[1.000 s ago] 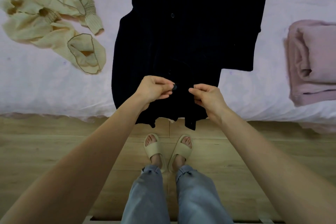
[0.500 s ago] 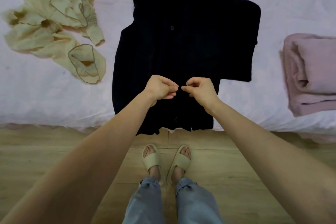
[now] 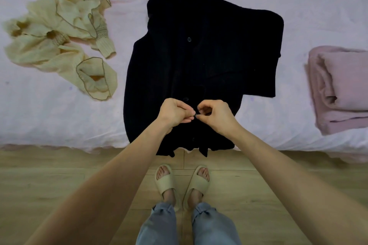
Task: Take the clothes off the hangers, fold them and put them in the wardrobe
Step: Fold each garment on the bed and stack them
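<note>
from the head view, the black cardigan (image 3: 201, 69) lies flat, front up, in the middle of the bed (image 3: 318, 6), its hem drooping over the bed's edge at 6 o'clock toward the floor (image 3: 59, 175). the left hand (image 3: 174, 112) and right hand (image 3: 216, 114) meet low on its front, and the fingers (image 3: 189, 118) of both are curled narrow, pinching the cloth at a small dark button (image 3: 196, 114) between them. other buttons show above and below it along the front.

what could go wrong, as i judge it: the button is tiny and dark on dark knit, so it could slip from the pinch or go into the wrong hole, leaving the front skewed for folding. a pull toward 6 o'clock could also drag the hanging hem off the bed.

no container shows here, and no wardrobe or hanger either. a cream ruffled garment (image 3: 59, 40) lies crumpled at 10 o'clock, and a folded pink cloth (image 3: 342, 85) sits at 3 o'clock, both well apart from the cardigan.
</note>
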Action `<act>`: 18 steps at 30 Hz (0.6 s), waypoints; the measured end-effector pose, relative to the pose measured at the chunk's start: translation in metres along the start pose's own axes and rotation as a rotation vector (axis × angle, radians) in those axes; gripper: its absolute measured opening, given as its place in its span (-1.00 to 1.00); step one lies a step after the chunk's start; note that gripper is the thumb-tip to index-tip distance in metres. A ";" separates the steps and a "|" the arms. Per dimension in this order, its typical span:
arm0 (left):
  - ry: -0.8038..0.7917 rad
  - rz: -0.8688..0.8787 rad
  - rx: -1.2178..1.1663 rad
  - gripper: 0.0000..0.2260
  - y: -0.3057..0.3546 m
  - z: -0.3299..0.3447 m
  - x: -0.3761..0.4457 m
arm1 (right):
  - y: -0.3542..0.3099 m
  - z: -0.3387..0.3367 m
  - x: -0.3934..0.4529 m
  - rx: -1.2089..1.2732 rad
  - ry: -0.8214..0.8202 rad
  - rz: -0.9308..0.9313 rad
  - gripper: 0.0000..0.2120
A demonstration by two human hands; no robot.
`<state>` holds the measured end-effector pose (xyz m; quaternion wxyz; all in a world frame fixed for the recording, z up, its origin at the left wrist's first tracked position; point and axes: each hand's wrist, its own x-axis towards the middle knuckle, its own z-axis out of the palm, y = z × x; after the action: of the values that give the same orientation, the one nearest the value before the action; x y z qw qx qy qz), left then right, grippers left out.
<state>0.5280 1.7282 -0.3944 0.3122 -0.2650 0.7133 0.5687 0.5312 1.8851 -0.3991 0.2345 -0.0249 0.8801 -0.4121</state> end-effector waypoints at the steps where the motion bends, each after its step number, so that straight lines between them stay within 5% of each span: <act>1: 0.006 0.000 0.009 -0.98 0.001 0.000 0.000 | -0.002 -0.001 0.001 -0.018 -0.021 -0.013 -0.89; 9: -0.014 -0.103 -0.155 -0.93 0.004 -0.002 -0.004 | -0.002 0.003 0.002 -0.204 0.036 -0.176 -0.88; 13: -0.035 -0.209 -0.207 -0.64 0.010 -0.002 -0.001 | 0.002 0.013 -0.005 -0.335 0.077 -0.339 -0.84; 18: -0.031 -0.243 -0.202 -0.84 0.006 -0.004 0.001 | 0.008 0.018 -0.009 -0.453 0.122 -0.485 -0.85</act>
<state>0.5222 1.7256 -0.3903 0.3616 -0.3707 0.6100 0.5998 0.5479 1.8798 -0.4116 0.0652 -0.2603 0.9302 -0.2506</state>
